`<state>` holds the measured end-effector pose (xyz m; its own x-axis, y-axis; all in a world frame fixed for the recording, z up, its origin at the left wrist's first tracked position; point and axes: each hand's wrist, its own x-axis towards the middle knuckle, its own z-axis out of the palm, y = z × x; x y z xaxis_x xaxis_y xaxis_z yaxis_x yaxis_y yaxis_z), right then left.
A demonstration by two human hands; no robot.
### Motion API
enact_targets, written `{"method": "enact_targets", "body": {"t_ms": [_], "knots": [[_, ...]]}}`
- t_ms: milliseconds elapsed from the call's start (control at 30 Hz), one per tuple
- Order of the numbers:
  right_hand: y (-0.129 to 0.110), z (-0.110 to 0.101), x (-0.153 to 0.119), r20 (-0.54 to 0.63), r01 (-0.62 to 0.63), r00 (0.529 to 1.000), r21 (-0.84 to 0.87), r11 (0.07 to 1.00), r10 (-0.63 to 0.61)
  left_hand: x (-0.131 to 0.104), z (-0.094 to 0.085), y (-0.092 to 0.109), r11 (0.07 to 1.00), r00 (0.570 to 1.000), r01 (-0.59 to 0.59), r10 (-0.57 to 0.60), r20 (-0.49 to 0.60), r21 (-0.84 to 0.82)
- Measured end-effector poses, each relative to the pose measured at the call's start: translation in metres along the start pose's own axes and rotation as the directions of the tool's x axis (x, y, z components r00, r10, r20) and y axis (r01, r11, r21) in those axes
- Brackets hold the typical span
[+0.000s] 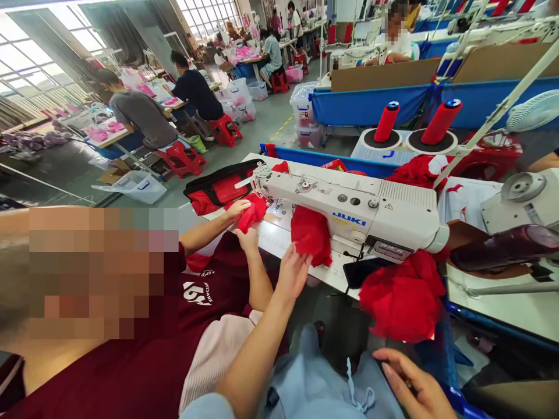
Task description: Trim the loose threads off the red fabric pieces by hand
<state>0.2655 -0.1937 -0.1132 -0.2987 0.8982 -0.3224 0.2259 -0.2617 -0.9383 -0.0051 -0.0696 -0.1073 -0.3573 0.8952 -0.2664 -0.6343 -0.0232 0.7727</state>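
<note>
My left hand (294, 270) reaches forward to the sewing machine and grips the lower edge of a bunched red cloth (311, 233) under the machine arm. Its fingertips are partly lost against the cloth. Low on the right, my right hand (414, 381) is open and holds nothing, its fingers loosely curved and apart. Closest to it is a heap of red fabric (404, 297) hanging over the table edge. The white JUKI sewing machine (349, 203) stands across the table. At its needle end, a co-worker in a maroon shirt (213, 291) holds another red piece (253, 212) in both hands.
A dark phone (364, 272) lies beside the fabric heap. Behind the needle end sits a red and black bag (213, 189). Two red thread cones (386, 122) stand beyond the machine. To the right are a second machine (524, 198) and a dark bottle-like object (506, 247).
</note>
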Motion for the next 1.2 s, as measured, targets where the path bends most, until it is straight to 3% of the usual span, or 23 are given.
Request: {"method": "enact_targets", "body": {"t_ms": [67, 133, 167, 333, 467, 633, 767, 867, 1033, 1133, 1200], "knots": [[-0.015, 0.011, 0.021, -0.011, -0.125, 0.992, 0.192, 0.973, 0.129, -0.028, -0.015, -0.009, 0.994, 0.996, 0.091, -0.09, 0.026, -0.054], [-0.027, 0.028, 0.045, -0.019, -0.255, 0.958, 0.403, 0.879, 0.287, -0.048, -0.026, -0.017, 0.982, 0.985, 0.17, -0.168, 0.039, -0.082], [-0.03, 0.037, 0.057, -0.017, -0.278, 0.949, 0.431, 0.858, 0.315, -0.055, -0.03, -0.02, 0.975, 0.979, 0.202, -0.199, 0.042, -0.088], [-0.025, 0.076, 0.116, -0.009, -0.286, 0.941, 0.508, 0.812, 0.338, -0.076, -0.039, -0.032, 0.944, 0.944, 0.326, -0.324, 0.061, -0.045], [-0.018, 0.086, 0.136, 0.005, -0.255, 0.956, 0.505, 0.825, 0.292, -0.087, -0.043, -0.036, 0.912, 0.912, 0.41, -0.41, 0.027, 0.004], [-0.026, 0.08, 0.113, 0.044, -0.173, 0.985, 0.388, 0.905, 0.169, -0.088, -0.043, -0.039, 0.886, 0.887, 0.461, -0.459, -0.048, 0.041], [-0.035, 0.068, 0.09, 0.045, -0.038, 0.999, 0.216, 0.976, 0.029, -0.088, -0.035, -0.039, 0.93, 0.934, 0.353, -0.345, -0.089, 0.104], [-0.039, 0.059, 0.079, -0.026, 0.108, 0.994, 0.047, 0.993, -0.107, -0.094, -0.024, -0.033, 0.951, 0.965, 0.255, -0.24, -0.101, 0.173], [-0.046, 0.05, 0.059, -0.052, 0.244, 0.964, -0.212, 0.946, -0.26, -0.111, -0.001, -0.02, 0.931, 0.939, 0.299, -0.326, 0.11, 0.208], [-0.051, 0.047, 0.046, 0.035, 0.363, 0.924, -0.398, 0.842, -0.381, -0.116, 0.004, -0.019, 0.937, 0.937, 0.309, -0.329, 0.118, 0.161], [-0.054, 0.046, 0.04, 0.041, 0.422, 0.893, -0.42, 0.804, -0.447, -0.117, 0.005, -0.02, 0.937, 0.939, 0.318, -0.333, 0.091, 0.145]]}}
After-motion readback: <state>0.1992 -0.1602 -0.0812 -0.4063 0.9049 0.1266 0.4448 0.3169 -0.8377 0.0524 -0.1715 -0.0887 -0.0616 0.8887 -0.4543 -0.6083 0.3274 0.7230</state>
